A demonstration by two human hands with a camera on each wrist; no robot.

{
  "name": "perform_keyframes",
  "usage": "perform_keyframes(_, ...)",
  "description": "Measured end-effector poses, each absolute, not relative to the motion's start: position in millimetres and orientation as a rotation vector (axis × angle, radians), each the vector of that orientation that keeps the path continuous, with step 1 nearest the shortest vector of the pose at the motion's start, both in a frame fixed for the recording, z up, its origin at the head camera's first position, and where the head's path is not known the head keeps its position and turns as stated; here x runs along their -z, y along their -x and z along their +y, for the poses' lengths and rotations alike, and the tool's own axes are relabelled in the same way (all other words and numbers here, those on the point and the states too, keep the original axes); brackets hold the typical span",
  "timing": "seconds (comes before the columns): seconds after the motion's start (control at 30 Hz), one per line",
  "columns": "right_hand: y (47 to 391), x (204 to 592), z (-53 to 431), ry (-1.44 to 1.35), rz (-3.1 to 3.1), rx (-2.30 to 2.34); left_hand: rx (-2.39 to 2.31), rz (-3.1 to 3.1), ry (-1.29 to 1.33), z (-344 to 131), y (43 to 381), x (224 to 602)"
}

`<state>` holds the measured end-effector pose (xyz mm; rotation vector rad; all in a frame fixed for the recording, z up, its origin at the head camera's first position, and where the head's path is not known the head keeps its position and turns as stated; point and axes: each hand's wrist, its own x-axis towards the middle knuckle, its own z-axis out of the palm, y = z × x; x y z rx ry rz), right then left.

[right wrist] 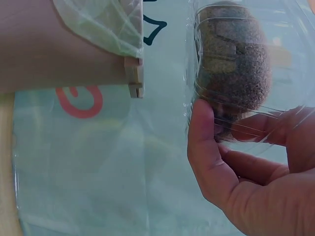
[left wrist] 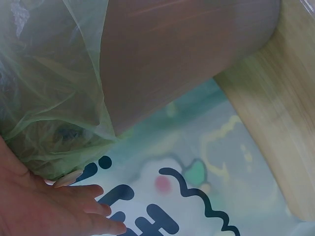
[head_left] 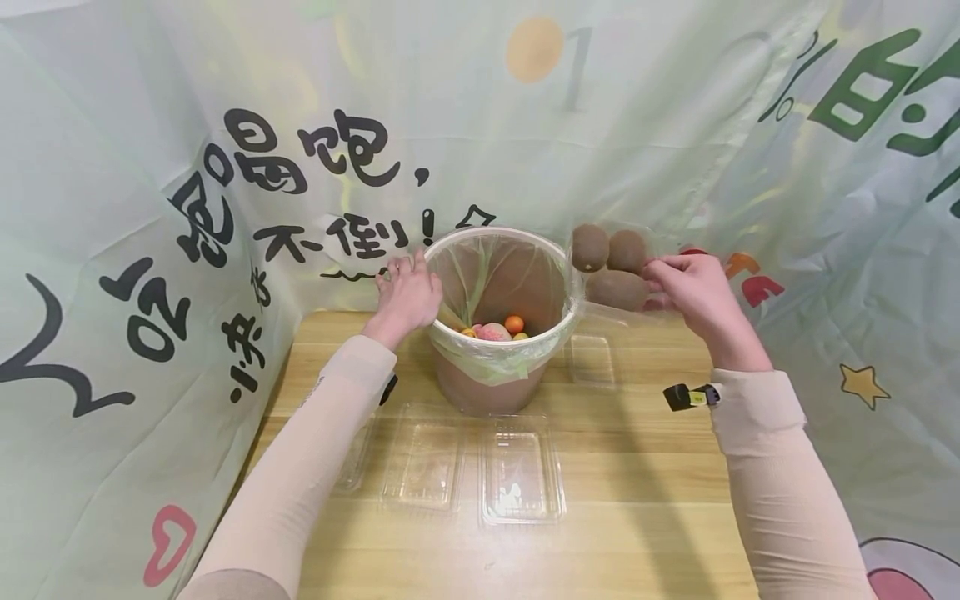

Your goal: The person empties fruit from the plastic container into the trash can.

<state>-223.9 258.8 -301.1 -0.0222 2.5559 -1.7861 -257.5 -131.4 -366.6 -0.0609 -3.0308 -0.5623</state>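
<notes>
A pinkish-brown bin (head_left: 480, 390) with a white rim stands on the wooden table, lined with a thin pale-green plastic bag (head_left: 517, 364). Inside lie a peach (head_left: 495, 332), a small orange fruit (head_left: 514, 323) and other fruit partly hidden by the rim. My left hand (head_left: 408, 292) rests against the bin's left rim, its fingers fairly straight beside the bag (left wrist: 54, 98). Beside the right rim, my right hand (head_left: 693, 296) grips a clear plastic box at its edge. Three brown kiwis (head_left: 590, 247) show in that tilted box; one kiwi (right wrist: 234, 59) fills the right wrist view.
Clear plastic containers (head_left: 521, 471) lie on the table (head_left: 615, 533) in front of the bin, with another container (head_left: 592, 360) to its right. A printed cloth backdrop (head_left: 465, 150) encloses the table's back and sides, close behind the bin.
</notes>
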Motion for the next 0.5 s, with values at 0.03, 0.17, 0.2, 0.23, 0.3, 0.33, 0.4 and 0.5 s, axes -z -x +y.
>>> perform_keyframes(0.03,224.8,300.4,256.7,0.022,2.558,1.781,0.562,-3.03,0.061,-131.5,257.5,366.8)
perform_keyframes(0.17,228.4,297.6,247.3,0.02,2.571,1.745,0.564,-3.027,0.06,-131.5,257.5,367.1)
perform_keyframes(0.2,229.4,297.1,244.9,0.02,2.578,1.731,0.562,-3.029,0.059,-131.5,257.6,367.2)
perform_keyframes(0.23,230.3,296.6,242.4,0.018,2.581,1.719,0.56,-3.031,0.059,-131.5,257.7,367.2)
perform_keyframes(0.3,232.6,296.3,237.5,0.015,2.578,1.705,0.556,-3.032,0.057,-131.6,257.9,367.1)
perform_keyframes(0.33,233.9,296.5,235.3,0.017,2.573,1.7,0.555,-3.033,0.058,-131.6,258.1,367.1)
perform_keyframes(0.4,236.6,296.9,230.5,0.022,2.548,1.713,0.554,-3.035,0.056,-131.8,258.2,367.4)
perform_keyframes(0.5,240.0,297.6,223.5,0.035,2.516,1.735,0.55,-3.038,0.055,-132.0,258.6,367.8)
